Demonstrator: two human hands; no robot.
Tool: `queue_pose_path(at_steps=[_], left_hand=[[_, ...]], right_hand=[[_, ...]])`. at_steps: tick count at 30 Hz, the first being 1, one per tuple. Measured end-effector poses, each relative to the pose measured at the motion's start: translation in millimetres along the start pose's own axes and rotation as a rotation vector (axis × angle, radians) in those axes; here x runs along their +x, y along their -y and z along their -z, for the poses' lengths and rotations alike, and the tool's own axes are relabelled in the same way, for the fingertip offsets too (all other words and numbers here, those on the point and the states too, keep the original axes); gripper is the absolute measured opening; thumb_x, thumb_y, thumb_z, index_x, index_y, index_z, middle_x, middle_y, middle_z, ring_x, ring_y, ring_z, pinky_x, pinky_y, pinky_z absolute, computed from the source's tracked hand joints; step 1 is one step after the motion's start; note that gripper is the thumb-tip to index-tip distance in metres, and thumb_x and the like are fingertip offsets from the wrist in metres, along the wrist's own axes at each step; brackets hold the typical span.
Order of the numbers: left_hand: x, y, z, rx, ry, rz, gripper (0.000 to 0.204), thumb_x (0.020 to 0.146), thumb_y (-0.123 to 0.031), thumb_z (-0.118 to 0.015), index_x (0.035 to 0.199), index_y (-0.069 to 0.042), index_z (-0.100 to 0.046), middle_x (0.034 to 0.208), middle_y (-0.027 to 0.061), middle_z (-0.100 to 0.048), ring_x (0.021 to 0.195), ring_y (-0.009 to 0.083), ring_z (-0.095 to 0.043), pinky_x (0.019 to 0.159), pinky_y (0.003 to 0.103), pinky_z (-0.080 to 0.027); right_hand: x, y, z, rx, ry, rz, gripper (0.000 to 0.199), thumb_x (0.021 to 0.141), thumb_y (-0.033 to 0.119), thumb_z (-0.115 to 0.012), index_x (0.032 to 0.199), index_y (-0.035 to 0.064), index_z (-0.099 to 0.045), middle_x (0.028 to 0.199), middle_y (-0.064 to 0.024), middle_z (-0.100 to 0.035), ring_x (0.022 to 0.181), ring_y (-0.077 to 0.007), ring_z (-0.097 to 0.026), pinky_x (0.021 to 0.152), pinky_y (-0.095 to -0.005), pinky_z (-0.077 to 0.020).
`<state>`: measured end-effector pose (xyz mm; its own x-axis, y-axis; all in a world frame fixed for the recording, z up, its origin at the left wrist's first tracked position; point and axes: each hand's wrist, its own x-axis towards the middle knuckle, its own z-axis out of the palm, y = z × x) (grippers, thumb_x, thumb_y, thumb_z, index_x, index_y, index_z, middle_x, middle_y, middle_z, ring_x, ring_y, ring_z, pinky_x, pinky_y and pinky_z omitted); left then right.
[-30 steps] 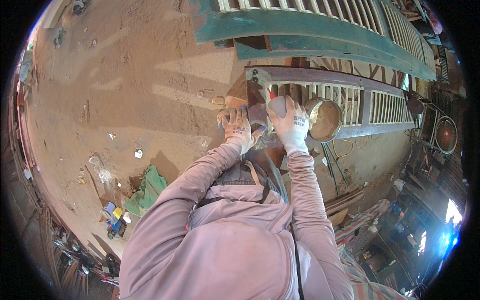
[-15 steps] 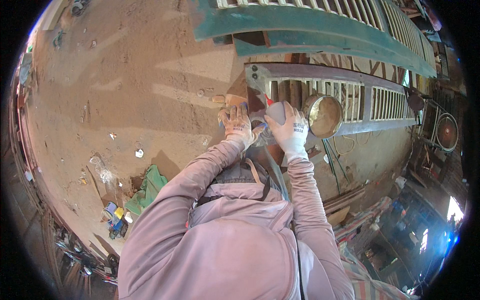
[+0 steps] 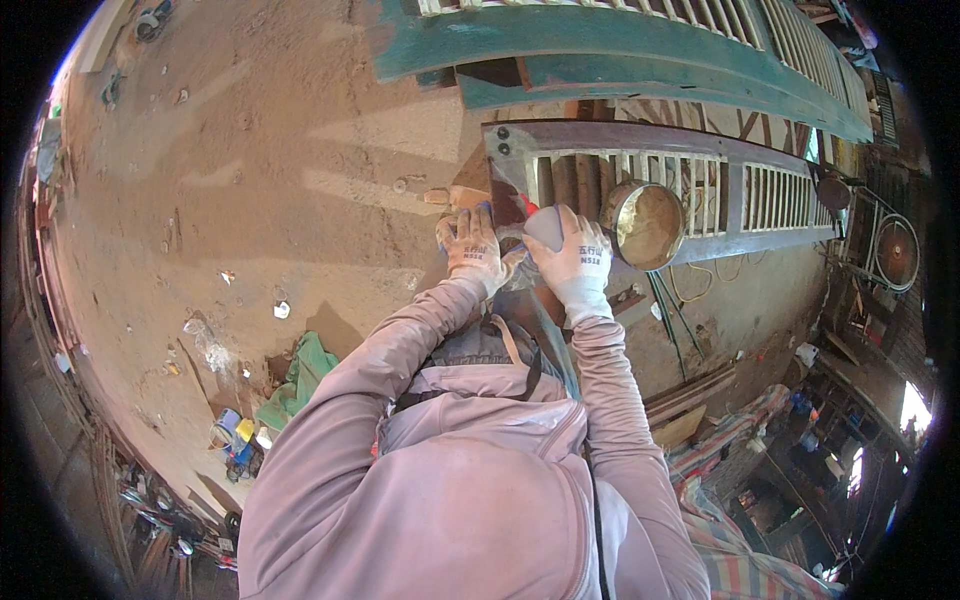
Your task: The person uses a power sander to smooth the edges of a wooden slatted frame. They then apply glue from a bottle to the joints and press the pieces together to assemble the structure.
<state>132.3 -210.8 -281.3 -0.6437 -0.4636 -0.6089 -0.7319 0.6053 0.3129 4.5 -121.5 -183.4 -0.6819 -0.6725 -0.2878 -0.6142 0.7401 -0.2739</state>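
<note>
A brown louvred shutter panel [image 3: 645, 133] lies in front of me, its slats bare and pale. At its near left corner my left hand [image 3: 474, 248], in a white work glove, has its fingers stretched and a little apart against the end edge. My right hand [image 3: 580, 264], gloved too, wraps round a pale grey squeeze bottle [image 3: 544, 228]. The bottle tilts down toward the corner, and its red nozzle [image 3: 530, 207] is near the wood. Just right of that hand a round metal tin [image 3: 650, 226] sits on the slats. Its inside looks dusty tan.
Green louvred shutters [image 3: 600, 75] stand beyond the panel. A wooden block [image 3: 465, 197] is by its left end. Dirt floor spreads left, with a green cloth [image 3: 300, 380] and a small can [image 3: 228, 428]. Thin rods [image 3: 665, 315] and a wheel-like round frame [image 3: 893, 253] are at right.
The squeeze bottle has tipped further, bringing its red nozzle lower toward the panel corner. My right hand has shifted slightly left. My left hand stays at the end edge.
</note>
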Motion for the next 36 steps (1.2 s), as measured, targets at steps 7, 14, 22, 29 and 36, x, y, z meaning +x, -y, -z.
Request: queue_pose_path(at_steps=[7, 14, 22, 29, 36], left_hand=[[-1, -4, 7, 0.013, 0.049, 0.011, 0.108, 0.093, -0.07, -0.051, 0.161, 0.004, -0.016, 0.168, 0.0196, -0.024, 0.157, 0.0332, -0.021, 0.124, 0.06, -0.015], [-1, -3, 5, -0.002, 0.042, -0.005, 0.108, 0.093, -0.072, -0.051, 0.162, 0.002, -0.016, 0.169, 0.0189, -0.024, 0.156, 0.0336, -0.022, 0.124, 0.06, -0.015], [11, 11, -23, -0.049, -0.037, -0.004, 0.113, 0.086, -0.075, -0.059, 0.159, 0.004, -0.025, 0.165, 0.0199, -0.033, 0.154, 0.0358, -0.027, 0.123, 0.062, -0.012], [5, 1, -12, -0.071, -0.064, 0.01, 0.111, 0.088, -0.067, -0.064, 0.16, 0.005, -0.02, 0.168, 0.0234, -0.023, 0.155, 0.0367, -0.024, 0.125, 0.054, -0.018], [15, 15, -35, 0.047, -0.025, -0.046, 0.102, 0.093, -0.054, -0.062, 0.16, 0.008, -0.017, 0.166, 0.0259, -0.025, 0.156, 0.0387, -0.022, 0.125, 0.052, -0.02]], right_hand=[[-5, -16, -5, 0.021, -0.085, -0.026, 0.07, 0.08, 0.048, -0.078, 0.131, 0.0033, -0.061, 0.116, -0.0219, -0.068, 0.109, -0.0408, -0.064, 0.095, -0.0507, -0.0495], [-7, -25, -4, 0.044, -0.091, -0.082, 0.071, 0.081, 0.048, -0.077, 0.133, 0.0017, -0.061, 0.119, -0.0234, -0.068, 0.111, -0.0408, -0.064, 0.097, -0.0499, -0.0493], [-15, -28, -15, 0.155, -0.109, -0.178, 0.077, 0.082, 0.048, -0.077, 0.14, 0.001, -0.058, 0.13, -0.0244, -0.065, 0.119, -0.0409, -0.063, 0.104, -0.0492, -0.0471], [10, -12, -28, 0.669, -0.236, -0.219, 0.084, 0.072, 0.04, -0.086, 0.141, 0.0017, -0.057, 0.126, -0.0263, -0.067, 0.117, -0.0406, -0.065, 0.102, -0.0476, -0.0508], [68, 19, -30, 0.627, -0.281, -0.161, 0.072, 0.072, 0.031, -0.085, 0.135, 0.0069, -0.059, 0.122, -0.0224, -0.07, 0.114, -0.0417, -0.066, 0.098, -0.0483, -0.0525]])
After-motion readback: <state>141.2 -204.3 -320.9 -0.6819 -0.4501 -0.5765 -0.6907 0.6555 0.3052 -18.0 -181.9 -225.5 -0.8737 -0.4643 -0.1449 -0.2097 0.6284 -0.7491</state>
